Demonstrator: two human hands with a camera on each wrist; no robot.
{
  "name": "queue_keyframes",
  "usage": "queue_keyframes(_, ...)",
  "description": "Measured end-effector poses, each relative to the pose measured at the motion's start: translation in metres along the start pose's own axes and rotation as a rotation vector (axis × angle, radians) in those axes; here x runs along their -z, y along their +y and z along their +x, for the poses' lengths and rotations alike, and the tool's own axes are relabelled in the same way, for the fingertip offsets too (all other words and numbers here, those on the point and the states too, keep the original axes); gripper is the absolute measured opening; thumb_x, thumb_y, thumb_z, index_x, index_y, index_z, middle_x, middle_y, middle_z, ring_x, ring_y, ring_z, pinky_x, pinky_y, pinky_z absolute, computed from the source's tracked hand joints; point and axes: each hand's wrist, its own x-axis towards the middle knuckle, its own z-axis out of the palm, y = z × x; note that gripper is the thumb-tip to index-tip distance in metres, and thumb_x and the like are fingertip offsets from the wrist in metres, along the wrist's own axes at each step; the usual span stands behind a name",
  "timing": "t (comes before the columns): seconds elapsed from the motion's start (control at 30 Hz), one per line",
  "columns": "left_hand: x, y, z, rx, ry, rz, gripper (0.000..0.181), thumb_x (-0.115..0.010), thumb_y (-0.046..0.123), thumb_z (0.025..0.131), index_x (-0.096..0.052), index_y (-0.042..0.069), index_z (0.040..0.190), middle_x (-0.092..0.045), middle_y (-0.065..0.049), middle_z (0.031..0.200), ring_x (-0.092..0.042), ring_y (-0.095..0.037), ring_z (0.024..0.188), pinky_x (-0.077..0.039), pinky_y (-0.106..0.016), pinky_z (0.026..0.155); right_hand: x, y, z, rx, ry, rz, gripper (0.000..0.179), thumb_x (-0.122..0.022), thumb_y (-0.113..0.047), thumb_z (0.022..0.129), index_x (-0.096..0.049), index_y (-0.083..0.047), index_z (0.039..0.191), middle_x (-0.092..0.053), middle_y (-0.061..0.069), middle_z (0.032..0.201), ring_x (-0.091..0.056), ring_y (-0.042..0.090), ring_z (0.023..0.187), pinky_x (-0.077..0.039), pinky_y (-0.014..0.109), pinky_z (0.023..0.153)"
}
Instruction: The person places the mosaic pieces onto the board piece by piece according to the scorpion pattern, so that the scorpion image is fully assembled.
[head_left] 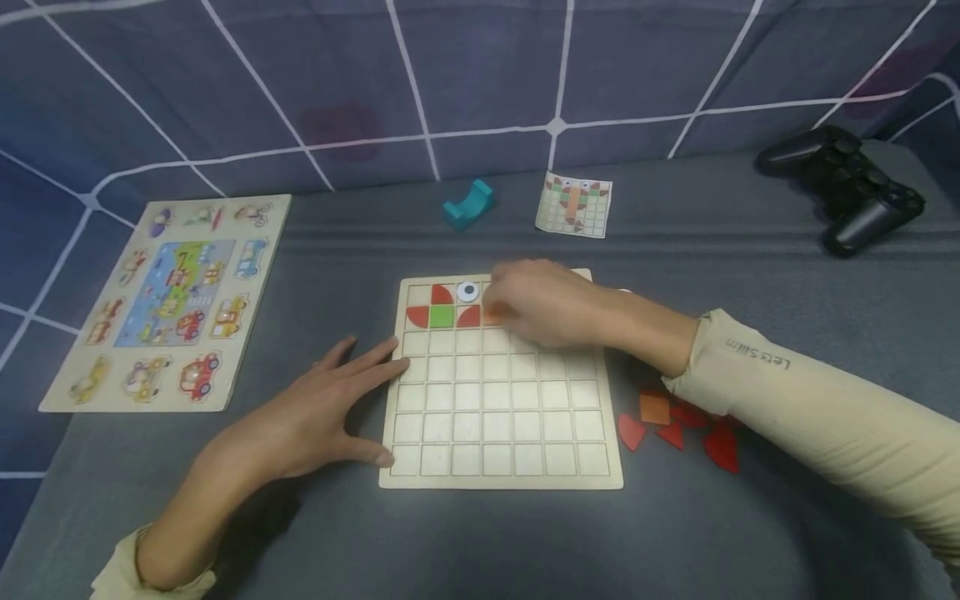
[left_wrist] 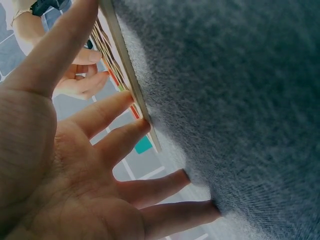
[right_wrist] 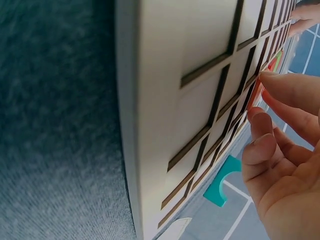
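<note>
A pale wooden grid board (head_left: 497,433) lies on the grey cloth. In its upper rows sit red quarter-round pieces (head_left: 417,317), a green square (head_left: 442,316) and a white eye disc (head_left: 468,292). My right hand (head_left: 543,302) is over the top rows, thumb and fingers pinching an orange square (head_left: 495,312) at its cell, partly hidden by the hand. Spread out at the board's left edge, my left hand (head_left: 311,421) touches that edge with thumb and fingertips. In the left wrist view, two fingertips (left_wrist: 141,125) meet the board's side while two others rest on the cloth.
Right of the board lie loose red pieces (head_left: 722,447) and another orange square (head_left: 655,409), near the right sleeve. Behind are a teal curved block (head_left: 468,205) and a paper pattern card (head_left: 574,205). A vehicle puzzle board (head_left: 172,304) lies left, a black game controller (head_left: 843,187) back right.
</note>
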Motion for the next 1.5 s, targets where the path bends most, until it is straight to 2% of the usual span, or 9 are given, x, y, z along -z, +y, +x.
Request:
queue_keyframes(0.3,0.001,0.0,0.001,0.001,0.001,0.01,0.103,-0.081,0.061,0.066,-0.039,0.025,0.153,-0.02,0.0,0.163,-0.009,-0.052,0.144,-0.021,-0.078,0.098,0.001,0.001,-0.001,0.008,-0.009,0.009,0.008,-0.069,-0.006,0.088,-0.076,-0.01,0.089,-0.054,0.0,0.08,-0.048,0.019,0.074,-0.042,0.033,0.066)
queue_keyframes(0.53,0.0,0.0,0.002,-0.004,0.0,0.009,0.104,-0.083,0.06,0.066,-0.038,0.025,0.153,-0.019,0.002,0.163,-0.008,-0.051,0.144,-0.022,-0.077,0.098,0.005,0.005,-0.012,-0.018,0.021,0.043,0.014,-0.065,-0.003,0.088,-0.076,-0.011,0.094,-0.059,0.001,0.087,-0.052,0.018,0.079,-0.046,0.036,0.073)
queue_keyframes(0.7,-0.001,0.0,0.002,-0.007,-0.001,0.004,0.104,-0.084,0.058,0.066,-0.038,0.025,0.154,-0.018,0.003,0.163,-0.007,-0.049,0.145,-0.021,-0.077,0.099,0.002,0.008,-0.036,-0.035,0.039,0.098,0.023,-0.063,-0.002,0.086,-0.076,-0.011,0.103,-0.063,-0.001,0.091,-0.056,0.014,0.081,-0.048,0.036,0.078)
queue_keyframes(0.83,0.0,0.0,0.0,-0.015,0.008,0.007,0.104,-0.082,0.059,0.066,-0.038,0.025,0.154,-0.019,0.001,0.163,-0.009,-0.051,0.144,-0.021,-0.077,0.099,0.001,0.01,-0.059,-0.053,0.064,0.107,0.024,-0.064,-0.001,0.084,-0.075,-0.011,0.102,-0.064,-0.003,0.095,-0.058,0.012,0.084,-0.049,0.036,0.079)
queue_keyframes(1.07,-0.001,0.0,-0.001,-0.025,0.02,0.004,0.104,-0.082,0.06,0.067,-0.038,0.025,0.154,-0.021,-0.001,0.163,-0.01,-0.052,0.143,-0.023,-0.076,0.099,0.003,0.02,-0.099,-0.143,0.056,0.093,0.025,-0.073,-0.005,0.084,-0.074,-0.017,0.106,-0.059,-0.007,0.094,-0.05,0.009,0.074,-0.045,0.031,0.069)
queue_keyframes(1.2,-0.001,-0.001,-0.001,-0.022,0.022,0.007,0.104,-0.083,0.059,0.066,-0.038,0.025,0.153,-0.021,-0.001,0.163,-0.011,-0.052,0.143,-0.023,-0.076,0.099,0.004,0.026,-0.118,-0.186,0.05,0.077,0.027,-0.077,-0.01,0.084,-0.073,-0.02,0.109,-0.059,-0.01,0.097,-0.051,0.007,0.077,-0.046,0.031,0.071)
queue_keyframes(1.37,-0.001,0.0,0.0,-0.013,0.017,0.004,0.104,-0.084,0.057,0.066,-0.039,0.024,0.153,-0.021,-0.001,0.163,-0.01,-0.052,0.144,-0.024,-0.076,0.099,0.005,0.029,-0.137,-0.228,0.023,0.094,0.031,-0.079,-0.017,0.085,-0.072,-0.02,0.114,-0.059,-0.012,0.102,-0.05,0.002,0.072,-0.045,0.027,0.066)
queue_keyframes(1.5,-0.001,0.0,0.0,-0.004,0.012,0.0,0.104,-0.084,0.057,0.066,-0.039,0.024,0.153,-0.02,0.0,0.163,-0.01,-0.051,0.144,-0.024,-0.075,0.1,0.004,0.029,-0.148,-0.235,0.005,0.115,0.033,-0.08,-0.014,0.083,-0.071,-0.019,0.114,-0.058,-0.012,0.098,-0.047,-0.001,0.064,-0.044,0.023,0.06)
